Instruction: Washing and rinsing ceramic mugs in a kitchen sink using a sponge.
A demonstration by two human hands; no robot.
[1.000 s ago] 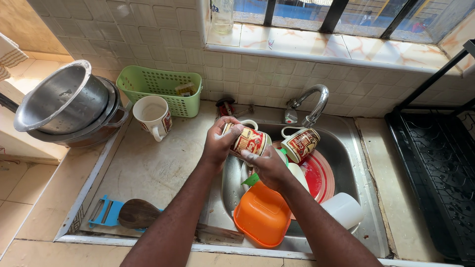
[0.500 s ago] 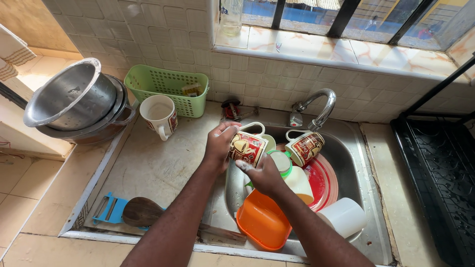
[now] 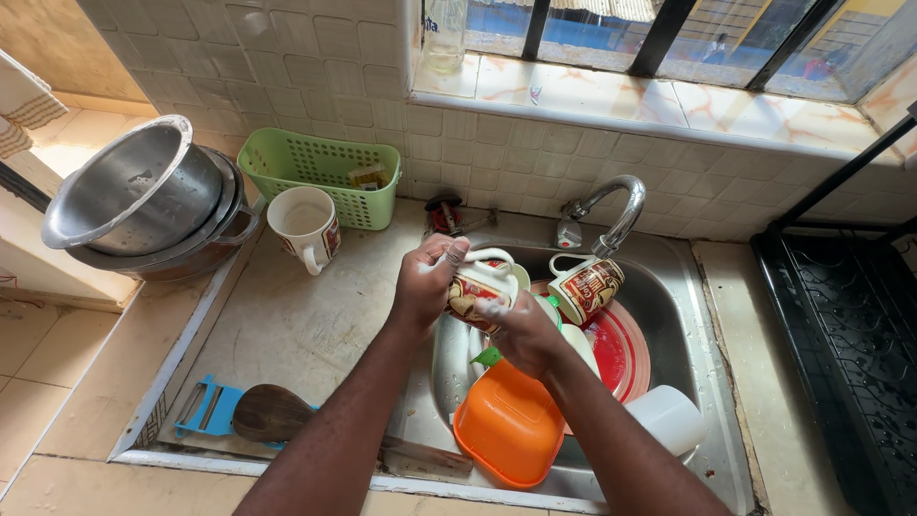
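Note:
My left hand (image 3: 427, 282) grips a patterned white mug (image 3: 480, 287) by its rim over the left side of the steel sink (image 3: 688, 315). My right hand (image 3: 521, 334) presses against the mug's lower side, soapy, with a bit of green sponge (image 3: 485, 356) showing under it. A second patterned mug (image 3: 587, 287) lies tilted in the sink beneath the tap (image 3: 611, 205). Below my hands sit an orange plastic container (image 3: 509, 427), a red plate (image 3: 619, 352) and a white cup (image 3: 669, 418).
A third mug (image 3: 306, 227) stands on the draining board beside a green basket (image 3: 320, 177). Stacked steel bowls (image 3: 138, 201) lean at the far left. A blue peeler (image 3: 208, 409) and wooden spoon (image 3: 272, 413) lie near the front edge. A black rack (image 3: 841, 344) is on the right.
The view has shifted slightly. My hands have turned the mug between them, and my right hand has slid lower along its side.

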